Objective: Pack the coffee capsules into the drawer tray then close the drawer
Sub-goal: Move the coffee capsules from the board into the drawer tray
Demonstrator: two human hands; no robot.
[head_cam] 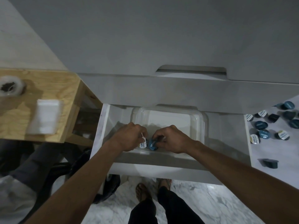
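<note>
Two hands meet at the near edge of a clear tray (200, 120) seated in the open drawer (103, 126), seen from the head view. The left hand (129, 137) has its fingers curled around a white-lidded capsule (143, 144), lid turned up toward the camera; a thin white tab projects above the knuckles. The right hand (171, 139) has its fingers closed on a blue capsule (152, 144), tilted so that its lid faces left. Both capsules lie at the tray's near wall, just beside one another, directly under the fingertips; whether either already rests on the tray floor cannot be told. The far part of the tray is bare.

Loose capsules (265, 126) lie scattered on the surface (275, 151) to the right of the drawer, one dark capsule (270, 163) apart from the rest and nearest the drawer front. These lie to the right of both hands, so the right hand is judged the nearer for the next pick, by a sideways reach over the drawer's right wall. Packing is judged to be at an early stage, and the drawer is not yet closed.

A wooden table (48, 88) stands to the left.
</note>
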